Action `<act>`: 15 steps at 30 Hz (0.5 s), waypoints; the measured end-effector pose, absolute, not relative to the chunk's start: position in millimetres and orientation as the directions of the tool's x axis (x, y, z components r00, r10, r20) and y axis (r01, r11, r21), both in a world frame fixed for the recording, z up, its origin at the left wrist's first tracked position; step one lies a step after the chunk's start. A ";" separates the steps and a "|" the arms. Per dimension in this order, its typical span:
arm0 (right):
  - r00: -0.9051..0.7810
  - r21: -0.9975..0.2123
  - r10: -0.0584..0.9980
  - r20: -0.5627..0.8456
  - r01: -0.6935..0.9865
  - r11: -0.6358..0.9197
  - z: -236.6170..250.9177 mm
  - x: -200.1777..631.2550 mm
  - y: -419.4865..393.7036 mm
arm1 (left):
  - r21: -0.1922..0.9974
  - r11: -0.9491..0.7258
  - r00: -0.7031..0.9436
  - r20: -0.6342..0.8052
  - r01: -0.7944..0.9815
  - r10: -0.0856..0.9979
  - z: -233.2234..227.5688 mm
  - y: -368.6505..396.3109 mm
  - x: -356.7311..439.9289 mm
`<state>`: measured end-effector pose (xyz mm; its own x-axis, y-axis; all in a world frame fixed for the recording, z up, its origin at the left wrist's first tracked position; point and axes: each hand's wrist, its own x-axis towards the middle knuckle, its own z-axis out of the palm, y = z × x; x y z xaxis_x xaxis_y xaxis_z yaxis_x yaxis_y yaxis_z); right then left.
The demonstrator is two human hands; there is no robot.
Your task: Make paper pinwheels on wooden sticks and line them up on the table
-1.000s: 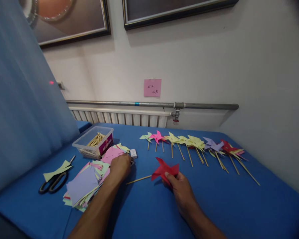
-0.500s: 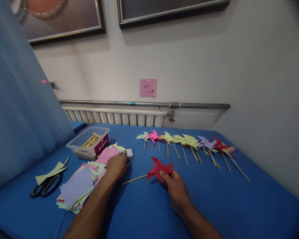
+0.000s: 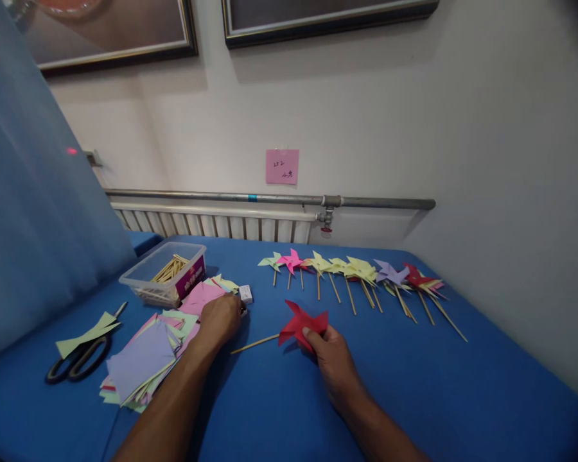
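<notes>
Nothing has been shifted: red paper pinwheel (image 3: 302, 326) on wooden stick is pinched by right hand (image 3: 334, 360) fingers; left hand (image 3: 220, 319) is curled over small white box (image 3: 245, 294), grip unclear.

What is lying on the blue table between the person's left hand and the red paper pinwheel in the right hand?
In the head view, only a thin wooden stick lies between the left hand and the red paper pinwheel; otherwise the blue table there is bare.

left hand (image 3: 220, 319) curled knuckles-up, right hand (image 3: 331, 350) pinching, forearms extended
</notes>
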<state>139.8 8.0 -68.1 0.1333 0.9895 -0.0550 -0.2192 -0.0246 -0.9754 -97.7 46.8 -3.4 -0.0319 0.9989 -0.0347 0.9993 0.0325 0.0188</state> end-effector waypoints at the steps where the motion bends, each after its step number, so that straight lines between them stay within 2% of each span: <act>1: 0.133 -0.974 0.989 -0.063 -0.224 -0.032 -68.5 139.9 8.3 | 0.029 0.029 -0.028 -0.039 0.999 0.999 -2.8 46.8 -97.9; 6: 0.141 -0.968 0.984 -0.107 -0.241 -0.071 -69.1 140.4 9.6 | 0.117 -0.008 0.016 -0.069 0.993 0.997 0.3 47.2 -100.3; 15: 0.132 -0.968 0.987 -0.093 -0.245 -0.058 -66.7 140.0 8.5 | 0.042 0.048 -0.045 -0.066 0.998 0.997 -6.3 48.9 -97.0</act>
